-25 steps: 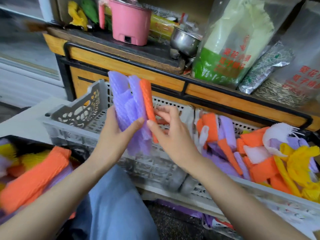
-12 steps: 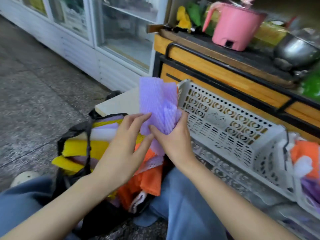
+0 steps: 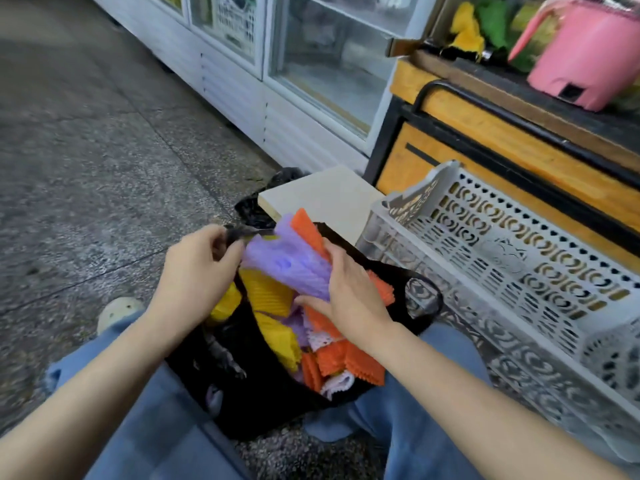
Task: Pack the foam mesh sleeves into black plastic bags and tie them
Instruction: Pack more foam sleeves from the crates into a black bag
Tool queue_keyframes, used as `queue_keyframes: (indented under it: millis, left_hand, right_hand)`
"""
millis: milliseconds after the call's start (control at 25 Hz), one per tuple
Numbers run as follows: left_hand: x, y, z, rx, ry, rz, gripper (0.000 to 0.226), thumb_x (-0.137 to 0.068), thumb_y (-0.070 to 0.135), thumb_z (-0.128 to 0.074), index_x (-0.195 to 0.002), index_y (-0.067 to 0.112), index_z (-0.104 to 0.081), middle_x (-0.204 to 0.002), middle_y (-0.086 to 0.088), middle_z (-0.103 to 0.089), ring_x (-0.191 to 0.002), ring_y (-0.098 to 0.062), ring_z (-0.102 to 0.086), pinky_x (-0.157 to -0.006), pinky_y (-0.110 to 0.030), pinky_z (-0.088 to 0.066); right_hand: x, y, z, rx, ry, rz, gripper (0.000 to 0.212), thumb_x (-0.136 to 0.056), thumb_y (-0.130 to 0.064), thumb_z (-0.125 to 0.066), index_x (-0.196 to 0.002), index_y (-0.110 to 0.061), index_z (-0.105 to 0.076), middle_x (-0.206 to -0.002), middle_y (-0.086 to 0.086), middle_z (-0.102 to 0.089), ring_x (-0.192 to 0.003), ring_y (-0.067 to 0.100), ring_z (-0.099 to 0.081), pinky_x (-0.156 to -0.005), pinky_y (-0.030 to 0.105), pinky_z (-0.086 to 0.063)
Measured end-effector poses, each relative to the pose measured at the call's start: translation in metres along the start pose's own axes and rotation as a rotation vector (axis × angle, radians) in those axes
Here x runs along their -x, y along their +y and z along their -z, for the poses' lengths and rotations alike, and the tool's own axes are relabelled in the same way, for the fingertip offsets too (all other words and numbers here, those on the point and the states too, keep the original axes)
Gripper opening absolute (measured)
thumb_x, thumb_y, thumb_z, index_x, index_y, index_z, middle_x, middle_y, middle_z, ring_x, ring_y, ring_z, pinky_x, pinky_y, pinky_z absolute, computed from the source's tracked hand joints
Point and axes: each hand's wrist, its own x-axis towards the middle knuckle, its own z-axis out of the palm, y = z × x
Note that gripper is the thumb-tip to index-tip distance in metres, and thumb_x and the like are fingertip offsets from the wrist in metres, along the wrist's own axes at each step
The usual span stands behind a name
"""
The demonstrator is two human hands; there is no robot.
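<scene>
Looking down between my knees, the fingers of my left hand (image 3: 197, 271) pinch the far left rim of the black plastic bag (image 3: 263, 396), which sits between my legs (image 3: 415, 427) with its mouth wide and yellow, orange, purple and white foam mesh sleeves (image 3: 266, 292) inside. The fingers of my right hand (image 3: 349, 296) curl round a bundle of purple and orange sleeves (image 3: 291, 261), held at the bag's mouth over the ones already in it. Just right of the bag stands a grey perforated crate (image 3: 502, 244), and a pink pot (image 3: 588, 53) sits on the wooden bench (image 3: 491, 129) at far right.
</scene>
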Motion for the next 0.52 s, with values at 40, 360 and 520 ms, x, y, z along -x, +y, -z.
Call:
queue_keyframes:
  millis: [40,360,520]
  left_hand:
    - [-0.005,0.005,0.002,0.124,0.027,0.041,0.031,-0.083,0.032,-0.061,-0.075,0.001,-0.060,-0.062,-0.009,-0.060,-0.063,-0.026,-0.055,-0.062,-0.036,-0.038]
    - [0.008,0.030,-0.001,0.148,0.035,-0.088,0.032,-0.089,0.017,-0.060,-0.061,0.019,-0.043,-0.049,0.006,-0.041,-0.047,-0.004,-0.040,-0.052,-0.012,-0.033]
    - [0.016,0.022,-0.001,0.070,-0.025,-0.112,0.032,-0.088,0.015,-0.062,-0.063,0.019,-0.042,-0.052,0.005,-0.043,-0.052,-0.004,-0.041,-0.055,-0.007,-0.034]
  right_hand:
    - [0.001,-0.002,-0.002,0.048,-0.042,0.085,0.090,-0.078,-0.049,-0.068,-0.144,-0.004,-0.027,-0.146,0.014,-0.036,-0.133,0.027,-0.037,-0.110,0.031,-0.026]
    - [-0.030,-0.002,-0.036,0.369,-0.227,0.250,0.061,-0.090,-0.040,-0.054,-0.144,-0.018,-0.034,-0.145,0.006,-0.040,-0.127,0.028,-0.037,-0.097,0.038,-0.029]
    - [-0.024,-0.011,-0.067,0.323,-0.375,0.223,0.064,-0.091,-0.040,-0.052,-0.145,-0.014,-0.030,-0.148,0.008,-0.034,-0.131,0.028,-0.032,-0.101,0.038,-0.025]
